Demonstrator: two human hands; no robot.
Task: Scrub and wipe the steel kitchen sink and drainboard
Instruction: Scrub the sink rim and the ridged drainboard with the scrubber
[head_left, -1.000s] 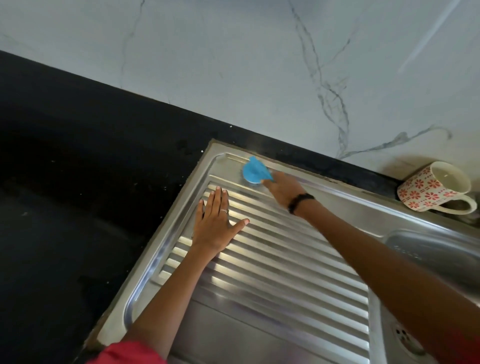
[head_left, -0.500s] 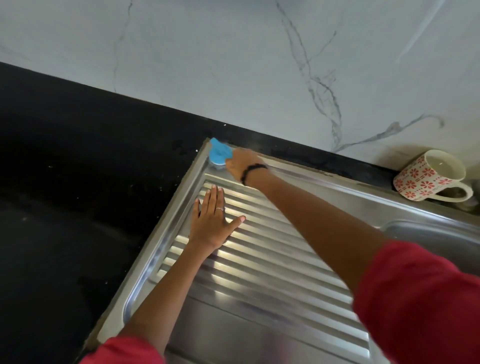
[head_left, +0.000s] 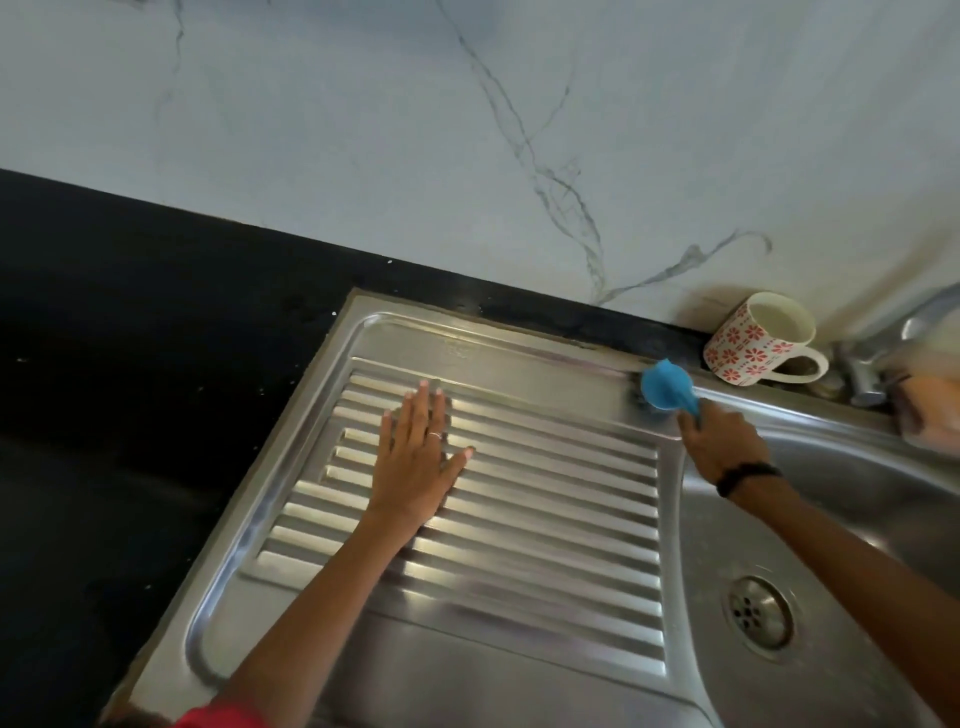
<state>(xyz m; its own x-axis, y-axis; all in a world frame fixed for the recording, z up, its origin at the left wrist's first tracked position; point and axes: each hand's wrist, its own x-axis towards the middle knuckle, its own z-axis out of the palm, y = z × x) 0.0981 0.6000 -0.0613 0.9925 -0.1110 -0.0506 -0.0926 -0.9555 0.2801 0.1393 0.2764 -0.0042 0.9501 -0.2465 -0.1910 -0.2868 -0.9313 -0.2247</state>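
**Blue scrubber at the drainboard's far right corner**

The right hand (head_left: 719, 447) curls its fingers round the handle of a round blue plastic scrubber (head_left: 665, 387), whose head presses on the flat steel strip at the far right corner of the drainboard, just beside the basin's edge. A black band (head_left: 748, 475) circles that wrist.

The left hand (head_left: 415, 467) lies flat with straight, slightly spread fingers on the ribbed stainless-steel drainboard (head_left: 545, 519), palm down and holding nothing; a thin ring (head_left: 435, 435) sits on one finger.

To the right, the steel sink basin (head_left: 857, 519) shows its round drain strainer (head_left: 758, 613). Behind the scrubber, a white mug with red flower prints (head_left: 753, 338) lies tilted against the wall, near the chrome tap (head_left: 872, 364). Black stone countertop (head_left: 130, 364) borders the drainboard on the left, under a white marble-veined wall (head_left: 415, 130).
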